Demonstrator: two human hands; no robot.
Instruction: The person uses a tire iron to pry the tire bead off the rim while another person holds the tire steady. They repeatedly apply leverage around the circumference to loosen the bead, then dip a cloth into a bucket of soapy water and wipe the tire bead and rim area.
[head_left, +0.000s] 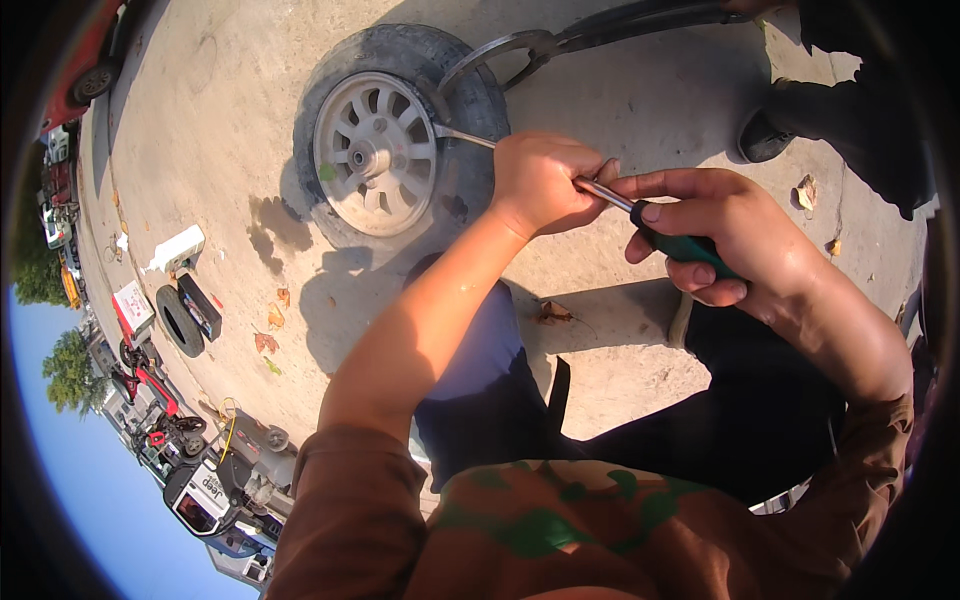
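Note:
My left hand (545, 180) is closed around the metal shaft of a long tool (610, 196), which runs toward the wheel. My right hand (715, 225) grips that tool's dark green handle (685, 245), fingers wrapped round it. The flattened far end of the shaft (445, 133) rests at the rim edge of a pale spoked wheel (345, 125) lying on its side, with a dusty black tyre (340, 62) around it. A curved dark metal bar (630, 28) ends in a loop over the tyre's upper right.
A co-worker's hand (745, 8) holds the bar; their shoe (765, 130) stands at right. On the concrete (220, 120) lie dry leaves, a loose tyre (178, 320), a black case (198, 305) and a white container (180, 245). A red car (85, 75) and parked vehicles line the left edge.

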